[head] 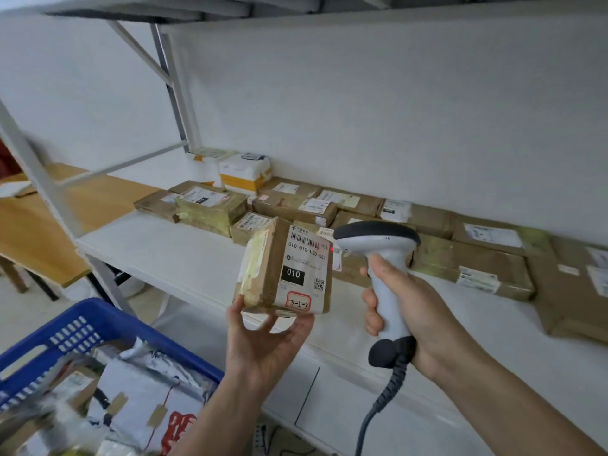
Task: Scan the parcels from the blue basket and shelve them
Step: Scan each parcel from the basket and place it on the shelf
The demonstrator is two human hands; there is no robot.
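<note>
My left hand [263, 337] holds a small brown cardboard parcel [273, 268] from below, its white label with barcode, "010" and a red-framed handwritten tag facing me. My right hand [411, 311] grips a white and grey handheld barcode scanner [378, 245] by its handle, the head pointing left at the label; a red dot shows at the label's right edge. The blue basket [108, 324] sits at the lower left, filled with several bags and parcels. The white shelf [171, 255] lies behind the held parcel.
Several taped brown parcels [470, 261] and a white-yellow bag [245, 174] line the back of the shelf. A wooden table [39, 232] stands at the left behind a white shelf post [36, 169]. The scanner's coiled cable [388, 393] hangs down. An upper shelf runs overhead.
</note>
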